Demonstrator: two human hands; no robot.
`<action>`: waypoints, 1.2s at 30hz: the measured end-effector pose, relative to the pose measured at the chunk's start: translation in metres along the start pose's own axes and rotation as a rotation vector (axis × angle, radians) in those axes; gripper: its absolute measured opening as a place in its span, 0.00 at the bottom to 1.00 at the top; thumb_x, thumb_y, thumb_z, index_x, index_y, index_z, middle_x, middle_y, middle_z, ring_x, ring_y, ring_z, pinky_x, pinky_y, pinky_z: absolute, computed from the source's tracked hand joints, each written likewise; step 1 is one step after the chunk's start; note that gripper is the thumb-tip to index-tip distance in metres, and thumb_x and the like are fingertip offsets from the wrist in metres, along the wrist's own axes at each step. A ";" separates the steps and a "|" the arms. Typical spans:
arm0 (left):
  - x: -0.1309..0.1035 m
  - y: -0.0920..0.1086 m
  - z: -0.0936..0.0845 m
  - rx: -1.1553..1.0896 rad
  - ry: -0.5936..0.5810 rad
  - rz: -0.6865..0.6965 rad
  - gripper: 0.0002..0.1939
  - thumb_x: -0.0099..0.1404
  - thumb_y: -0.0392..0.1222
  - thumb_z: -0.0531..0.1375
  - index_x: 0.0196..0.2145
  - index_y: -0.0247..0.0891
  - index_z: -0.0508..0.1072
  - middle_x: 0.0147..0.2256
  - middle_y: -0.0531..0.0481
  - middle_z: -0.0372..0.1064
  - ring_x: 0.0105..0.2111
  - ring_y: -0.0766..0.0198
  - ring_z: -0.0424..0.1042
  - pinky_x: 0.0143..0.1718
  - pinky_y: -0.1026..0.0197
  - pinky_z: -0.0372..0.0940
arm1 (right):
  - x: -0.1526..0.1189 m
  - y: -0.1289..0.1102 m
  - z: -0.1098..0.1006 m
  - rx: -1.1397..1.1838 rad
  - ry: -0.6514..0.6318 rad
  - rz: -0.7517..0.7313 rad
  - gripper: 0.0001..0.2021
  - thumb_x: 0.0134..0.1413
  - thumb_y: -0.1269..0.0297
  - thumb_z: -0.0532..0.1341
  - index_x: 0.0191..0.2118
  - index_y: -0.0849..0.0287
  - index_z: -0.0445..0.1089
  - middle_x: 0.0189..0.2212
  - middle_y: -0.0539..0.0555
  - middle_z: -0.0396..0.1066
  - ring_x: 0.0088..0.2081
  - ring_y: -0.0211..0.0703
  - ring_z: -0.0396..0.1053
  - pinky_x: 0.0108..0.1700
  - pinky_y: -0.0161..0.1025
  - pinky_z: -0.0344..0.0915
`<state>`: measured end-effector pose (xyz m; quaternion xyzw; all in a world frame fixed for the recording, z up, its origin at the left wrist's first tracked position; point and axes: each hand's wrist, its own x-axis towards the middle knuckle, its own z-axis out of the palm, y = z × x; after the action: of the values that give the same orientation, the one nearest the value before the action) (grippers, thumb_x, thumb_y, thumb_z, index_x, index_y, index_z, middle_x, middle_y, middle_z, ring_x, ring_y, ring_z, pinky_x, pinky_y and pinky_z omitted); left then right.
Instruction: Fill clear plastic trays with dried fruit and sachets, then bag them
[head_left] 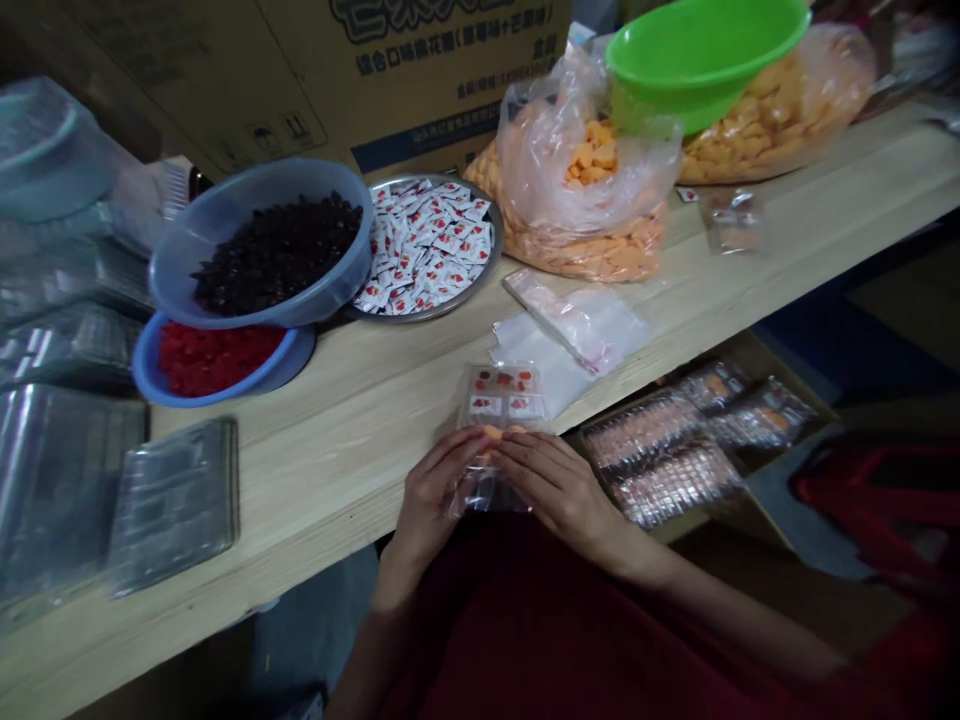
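Left hand (435, 480) and right hand (551, 475) nearly meet at the fingertips over orange pieces (491, 432), hiding part of a clear tray (505, 393) at the table's (337, 440) near edge; whether they grip, I cannot tell. Plastic sleeves (529, 345) lie beside its far right corner. Its long axis points away from the person.

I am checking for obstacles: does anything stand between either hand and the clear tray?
Nothing visible does: the left hand and right hand are both at the clear tray, with an orange piece between them.
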<state>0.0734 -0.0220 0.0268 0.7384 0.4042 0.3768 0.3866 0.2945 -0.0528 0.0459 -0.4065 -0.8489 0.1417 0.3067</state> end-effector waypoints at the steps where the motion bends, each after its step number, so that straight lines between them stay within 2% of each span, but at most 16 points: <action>1: 0.002 0.003 0.002 0.044 -0.002 0.050 0.21 0.71 0.35 0.58 0.59 0.47 0.74 0.59 0.45 0.71 0.59 0.57 0.71 0.61 0.50 0.67 | 0.000 -0.001 -0.006 -0.021 -0.013 0.011 0.25 0.68 0.74 0.57 0.68 0.60 0.60 0.63 0.60 0.68 0.67 0.51 0.62 0.67 0.55 0.64; 5: 0.010 0.018 0.013 0.125 0.000 0.178 0.21 0.71 0.31 0.58 0.58 0.45 0.72 0.56 0.45 0.73 0.56 0.59 0.73 0.58 0.54 0.70 | -0.006 -0.001 -0.020 -0.091 -0.049 0.036 0.25 0.69 0.73 0.56 0.69 0.61 0.60 0.64 0.62 0.66 0.66 0.54 0.62 0.65 0.57 0.65; 9: 0.014 0.030 0.025 0.085 0.010 0.191 0.19 0.70 0.32 0.60 0.57 0.45 0.72 0.55 0.45 0.74 0.56 0.59 0.73 0.57 0.54 0.71 | -0.014 0.001 -0.033 -0.027 0.020 0.017 0.25 0.69 0.75 0.54 0.69 0.61 0.59 0.62 0.64 0.68 0.66 0.52 0.64 0.64 0.56 0.67; 11: 0.016 0.035 0.028 0.059 0.021 0.171 0.21 0.70 0.35 0.61 0.59 0.46 0.70 0.57 0.45 0.72 0.54 0.59 0.75 0.54 0.55 0.73 | -0.020 0.000 -0.051 0.042 0.082 0.053 0.24 0.69 0.74 0.56 0.68 0.61 0.61 0.60 0.63 0.71 0.63 0.50 0.67 0.62 0.53 0.69; 14: 0.021 0.041 0.029 0.083 0.080 0.104 0.24 0.69 0.38 0.63 0.61 0.46 0.68 0.58 0.45 0.71 0.45 0.62 0.78 0.50 0.56 0.74 | -0.040 -0.006 -0.095 0.086 0.223 0.249 0.21 0.68 0.71 0.58 0.64 0.56 0.67 0.56 0.59 0.75 0.56 0.47 0.74 0.57 0.48 0.74; 16: 0.024 0.043 0.028 0.133 0.116 0.062 0.22 0.69 0.40 0.63 0.60 0.46 0.71 0.53 0.46 0.75 0.42 0.63 0.79 0.51 0.55 0.73 | -0.062 -0.011 -0.129 0.057 0.354 0.441 0.18 0.67 0.69 0.61 0.60 0.53 0.72 0.53 0.55 0.77 0.51 0.46 0.77 0.53 0.45 0.77; 19: 0.029 0.043 0.027 0.177 0.154 -0.022 0.19 0.69 0.43 0.63 0.57 0.45 0.75 0.42 0.50 0.79 0.42 0.62 0.79 0.52 0.55 0.71 | -0.110 -0.016 -0.173 -0.048 0.623 0.694 0.15 0.62 0.65 0.67 0.54 0.52 0.77 0.48 0.52 0.80 0.45 0.46 0.80 0.50 0.45 0.78; 21: 0.030 0.041 0.028 0.179 0.173 -0.089 0.18 0.69 0.45 0.63 0.55 0.44 0.76 0.40 0.50 0.79 0.42 0.61 0.78 0.54 0.55 0.70 | -0.151 -0.011 -0.193 -0.140 0.787 0.822 0.15 0.59 0.62 0.69 0.52 0.53 0.78 0.46 0.53 0.81 0.42 0.46 0.80 0.48 0.44 0.78; 23: 0.029 0.037 0.030 0.163 0.188 -0.131 0.17 0.68 0.46 0.63 0.54 0.44 0.77 0.41 0.50 0.79 0.42 0.61 0.78 0.55 0.55 0.69 | -0.198 0.002 -0.204 -0.239 0.878 0.930 0.16 0.58 0.59 0.70 0.51 0.56 0.79 0.45 0.55 0.81 0.41 0.45 0.79 0.47 0.44 0.77; 26: 0.027 0.030 0.037 0.120 0.189 -0.156 0.16 0.68 0.47 0.63 0.52 0.43 0.78 0.44 0.49 0.79 0.41 0.62 0.79 0.56 0.54 0.68 | -0.273 0.034 -0.203 -0.421 0.934 1.104 0.17 0.56 0.56 0.69 0.48 0.59 0.80 0.43 0.59 0.81 0.39 0.48 0.79 0.46 0.44 0.75; 30: 0.024 0.024 0.048 0.116 0.134 -0.208 0.17 0.67 0.48 0.63 0.51 0.42 0.78 0.47 0.48 0.79 0.43 0.60 0.79 0.58 0.53 0.68 | -0.357 0.079 -0.173 -0.537 0.929 1.443 0.20 0.54 0.54 0.66 0.46 0.64 0.81 0.38 0.63 0.81 0.39 0.53 0.79 0.43 0.45 0.73; 33: 0.024 0.021 0.052 0.165 0.092 -0.257 0.18 0.67 0.51 0.62 0.51 0.42 0.78 0.46 0.48 0.79 0.44 0.58 0.79 0.57 0.52 0.69 | -0.387 0.101 -0.139 -0.487 0.902 1.615 0.23 0.53 0.52 0.63 0.45 0.67 0.81 0.40 0.67 0.81 0.41 0.57 0.79 0.42 0.45 0.73; 36: 0.023 0.014 0.053 0.208 0.053 -0.305 0.20 0.66 0.55 0.62 0.51 0.44 0.78 0.46 0.49 0.80 0.46 0.56 0.79 0.50 0.56 0.73 | -0.390 0.111 -0.111 -0.403 0.897 1.648 0.23 0.50 0.50 0.61 0.39 0.65 0.82 0.37 0.66 0.81 0.37 0.56 0.79 0.36 0.43 0.72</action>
<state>0.1331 -0.0210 0.0227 0.6943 0.5583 0.2893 0.3501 0.6195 -0.2870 -0.0812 -0.9372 -0.1083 -0.0046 0.3314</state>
